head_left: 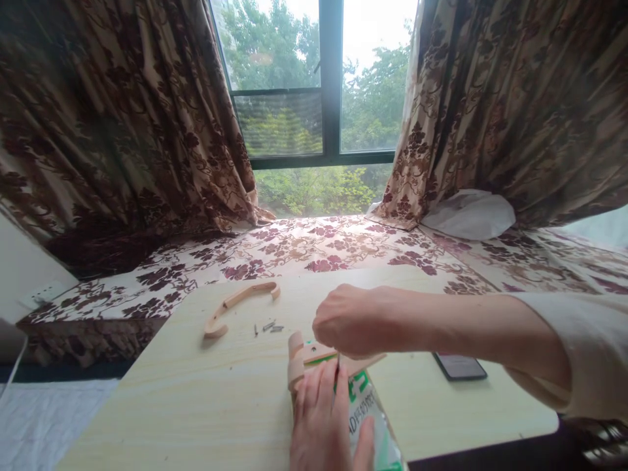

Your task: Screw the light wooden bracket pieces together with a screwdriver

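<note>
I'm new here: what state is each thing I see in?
Left hand: fingers extended over the package.
Right hand: closed in a fist; contents hidden.
Package: lying flat, partly covered.
Wooden piece: on the package, partly hidden.
Curved wooden hook: lying loose.
Screws: loose on the table.
Phone: lying flat; screen on or off unclear.
Curtains: drawn apart.

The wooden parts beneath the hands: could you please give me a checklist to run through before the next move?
1. Left hand at the wooden parts: ok, fingers reach them.
2. Right hand placed: ok, a fist above the wooden parts.
3. Grip in that fist: cannot tell, fingers hide it.
4. Loose screws visible: ok, on the table.
5. Curved wooden piece apart: ok.
6. Phone uncovered in view: not ok, forearm partly overlaps it.
</note>
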The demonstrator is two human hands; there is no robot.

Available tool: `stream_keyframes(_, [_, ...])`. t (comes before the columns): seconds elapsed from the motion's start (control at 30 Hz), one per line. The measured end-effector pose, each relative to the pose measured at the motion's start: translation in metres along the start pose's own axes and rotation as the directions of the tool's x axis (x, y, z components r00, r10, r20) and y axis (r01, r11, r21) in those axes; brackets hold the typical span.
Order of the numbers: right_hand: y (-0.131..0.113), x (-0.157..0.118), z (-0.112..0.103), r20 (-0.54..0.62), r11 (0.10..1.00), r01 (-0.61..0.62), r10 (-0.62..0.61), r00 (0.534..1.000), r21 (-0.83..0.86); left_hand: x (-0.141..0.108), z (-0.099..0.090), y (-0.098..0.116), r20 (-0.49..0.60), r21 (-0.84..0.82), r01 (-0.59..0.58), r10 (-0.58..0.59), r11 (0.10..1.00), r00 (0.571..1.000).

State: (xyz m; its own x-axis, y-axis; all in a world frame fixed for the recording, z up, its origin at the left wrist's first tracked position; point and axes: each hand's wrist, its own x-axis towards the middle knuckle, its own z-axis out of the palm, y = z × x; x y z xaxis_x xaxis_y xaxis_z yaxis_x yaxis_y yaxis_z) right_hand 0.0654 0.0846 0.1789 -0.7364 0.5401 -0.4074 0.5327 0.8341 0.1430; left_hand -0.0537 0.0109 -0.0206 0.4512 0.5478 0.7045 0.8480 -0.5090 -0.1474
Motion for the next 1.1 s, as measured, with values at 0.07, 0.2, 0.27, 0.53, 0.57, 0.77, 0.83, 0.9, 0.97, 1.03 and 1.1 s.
stream_keyframes(0.07, [0.001,0.002,0.005,-0.003,1.000,-0.025,0.025,1.000,0.014,0.003,-0.003,0.002,-0.005,-0.016,0.011,-0.012,1.000,1.000])
stream_keyframes(0.2, [0.003,0.003,0.005,-0.005,0.995,-0.090,0.090,0.996,0.031,0.010,-0.006,0.004,-0.053,-0.019,-0.001,0.000,1.000,0.999])
stream_keyframes(0.27, [0.003,0.001,-0.001,0.042,0.997,-0.072,0.071,0.997,0.023,0.011,-0.007,0.006,-0.061,-0.012,-0.004,0.003,1.000,0.998])
stream_keyframes(0.53, [0.012,-0.001,0.005,0.061,0.997,0.027,-0.031,0.998,0.068,0.011,-0.010,0.013,-0.011,-0.076,0.037,-0.038,0.996,0.999])
stream_keyframes(0.57, [0.013,0.000,0.008,0.045,0.996,0.032,-0.036,0.998,0.081,0.011,-0.010,0.013,-0.009,-0.082,0.047,-0.048,0.996,0.999])
stream_keyframes(0.77, [0.013,0.015,0.007,0.059,0.993,-0.012,0.005,0.998,0.118,0.009,-0.013,0.007,0.069,-0.097,0.022,-0.016,0.995,0.997])
stream_keyframes(0.83, [0.011,0.017,0.000,0.092,0.992,-0.026,0.014,0.996,0.124,0.008,-0.014,0.005,0.091,-0.095,0.020,-0.011,0.995,0.996])
stream_keyframes(0.9, [0.007,0.014,-0.007,0.125,0.995,-0.042,0.030,0.992,0.091,0.008,-0.014,0.005,0.103,-0.094,0.030,-0.020,0.995,0.995])
stream_keyframes(0.97, [0.003,0.008,-0.011,0.142,0.998,-0.059,0.055,0.988,0.020,0.008,-0.014,0.006,0.102,-0.090,0.036,-0.027,0.995,0.994])
stream_keyframes(1.03, [0.001,0.002,-0.011,0.125,0.999,-0.040,0.042,0.991,-0.019,0.008,-0.014,0.008,0.095,-0.086,0.036,-0.028,0.996,0.995])
stream_keyframes(1.1, [0.003,-0.002,-0.008,0.069,1.000,0.014,-0.014,0.998,-0.005,0.009,-0.014,0.010,0.072,-0.082,0.043,-0.037,0.996,0.997])
